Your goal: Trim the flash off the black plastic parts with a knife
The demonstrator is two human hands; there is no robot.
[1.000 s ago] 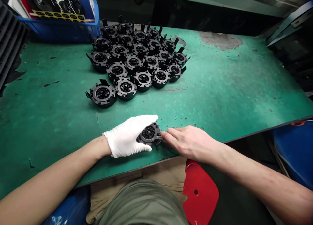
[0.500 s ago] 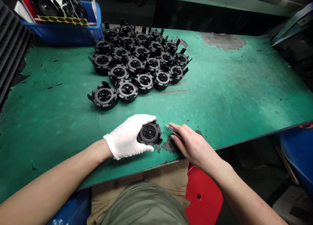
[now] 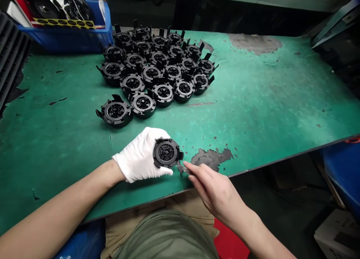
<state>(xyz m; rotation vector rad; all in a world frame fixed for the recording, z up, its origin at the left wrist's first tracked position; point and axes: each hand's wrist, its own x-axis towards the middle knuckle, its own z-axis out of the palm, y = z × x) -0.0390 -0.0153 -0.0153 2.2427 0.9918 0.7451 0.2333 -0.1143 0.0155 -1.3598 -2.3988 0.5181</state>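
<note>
My left hand [image 3: 143, 154], in a white glove, is wrapped round a round black plastic part [image 3: 167, 153]. The part's ribbed face is turned up towards me, and tabs stand out from its rim. Just to the right, my bare right hand [image 3: 213, 184] pinches a small thin blade [image 3: 185, 169] between thumb and forefinger. The blade's tip is close to the part's lower right rim; I cannot tell whether they touch. Most of the blade is hidden by the fingers.
Several similar black parts [image 3: 152, 73] stand in rows on the green worktop [image 3: 253, 101]. A blue bin [image 3: 70, 39] with black parts is at the back left, beside grey ribbed trays [image 3: 11, 56]. The worktop's surface is worn through in a dark patch [image 3: 209, 157].
My right hand has moved left and down, bringing the blade close to the part. My left hand has shifted slightly left and turned the part a little in its grip.
</note>
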